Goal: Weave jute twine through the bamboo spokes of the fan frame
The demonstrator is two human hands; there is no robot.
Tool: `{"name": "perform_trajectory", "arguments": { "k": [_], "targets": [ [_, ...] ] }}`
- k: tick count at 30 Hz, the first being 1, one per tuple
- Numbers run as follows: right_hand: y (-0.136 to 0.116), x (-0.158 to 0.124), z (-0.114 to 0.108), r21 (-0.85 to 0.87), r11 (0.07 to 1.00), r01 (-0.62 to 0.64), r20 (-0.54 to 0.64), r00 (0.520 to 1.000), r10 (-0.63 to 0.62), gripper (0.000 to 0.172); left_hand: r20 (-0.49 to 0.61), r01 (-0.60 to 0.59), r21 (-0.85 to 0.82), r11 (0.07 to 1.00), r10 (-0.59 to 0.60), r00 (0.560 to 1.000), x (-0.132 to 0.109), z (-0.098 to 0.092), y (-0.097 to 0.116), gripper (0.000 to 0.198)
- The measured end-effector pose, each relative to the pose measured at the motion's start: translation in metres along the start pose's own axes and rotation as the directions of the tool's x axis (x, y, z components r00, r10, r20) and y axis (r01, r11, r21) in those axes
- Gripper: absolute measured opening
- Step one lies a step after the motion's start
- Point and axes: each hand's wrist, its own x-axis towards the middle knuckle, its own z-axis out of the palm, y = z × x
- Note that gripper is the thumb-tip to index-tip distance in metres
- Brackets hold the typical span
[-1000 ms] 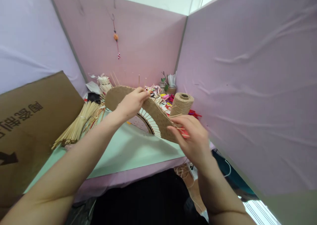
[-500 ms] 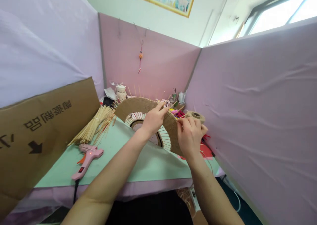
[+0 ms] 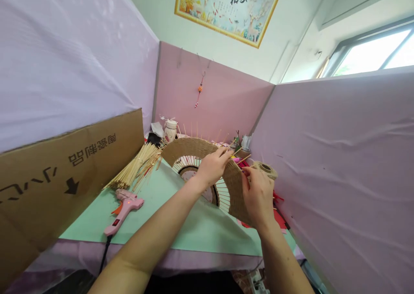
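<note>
A fan-shaped woven piece (image 3: 186, 146) stands tilted on the table, with a broad band of brown cord across thin sticks that spread from a dark-rimmed round centre. Stick ends poke out past its outer edge. My left hand (image 3: 211, 167) is closed over the top of the band, right of its middle, with the thumb side hidden. Farther down the right side, my right hand (image 3: 258, 195) pinches the band's outer edge near a protruding stick; whether cord is between the fingertips cannot be made out. Just behind that hand lies a roll of brown twine (image 3: 265, 169).
On the left, a pink glue gun (image 3: 124, 212) lies on the green table cover (image 3: 161, 199), below a bundle of thin sticks (image 3: 132, 169). A cardboard panel (image 3: 97, 169) borders that side. A pale jar (image 3: 170, 130) stands at the back. Fabric-covered partitions enclose the table.
The camera view has shifted, so the whole scene sits lower and farther right. Both hands keep about the same places on the woven piece, with only slight finger movement.
</note>
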Motion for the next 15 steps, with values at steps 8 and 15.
{"name": "perform_trajectory", "arguments": {
  "k": [8, 15],
  "targets": [
    [-0.0049, -0.0009, -0.0044, -0.055, 0.998, 0.005, 0.103, 0.995, 0.001, 0.028, -0.001, -0.031, 0.024, 0.999, 0.031, 1.000, 0.0014, -0.0086, -0.0003, 0.040],
    [-0.0019, -0.0033, 0.0003, -0.028, 1.000, 0.001, 0.128, 0.992, 0.003, 0.030, -0.010, 0.009, -0.075, 0.997, -0.010, 1.000, 0.0056, -0.0069, -0.0022, 0.025]
  ]
}}
